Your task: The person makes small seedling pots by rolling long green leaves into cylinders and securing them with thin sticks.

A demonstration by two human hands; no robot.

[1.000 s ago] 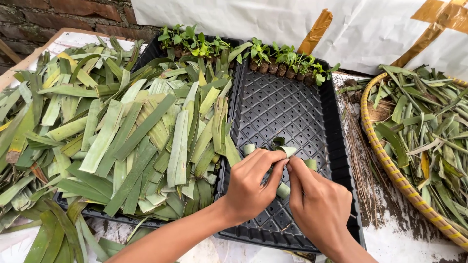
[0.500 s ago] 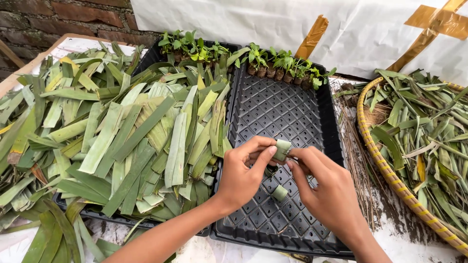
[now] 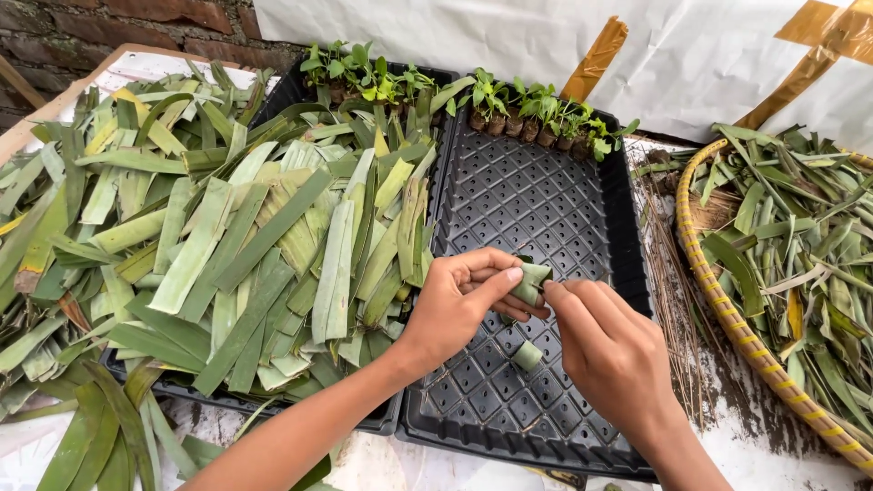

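My left hand (image 3: 459,305) pinches a pale green rolled leaf strip (image 3: 528,281) between thumb and fingers above the black seed tray (image 3: 555,205). My right hand (image 3: 611,350) meets it from the right, fingertips touching the same roll. A second small rolled leaf cup (image 3: 526,355) lies in a tray cell just below both hands. A row of small seedlings in leaf cups (image 3: 536,114) stands along the tray's far edge.
A large heap of cut green leaf strips (image 3: 227,236) covers a second black tray on the left. A woven basket (image 3: 718,291) with more leaves sits at the right. Thin dry sticks (image 3: 673,282) lie between basket and tray. White sheeting hangs behind.
Both hands have lifted slightly from the tray's near part and drawn together on one rolled strip. One finished roll now lies alone in a cell below them.
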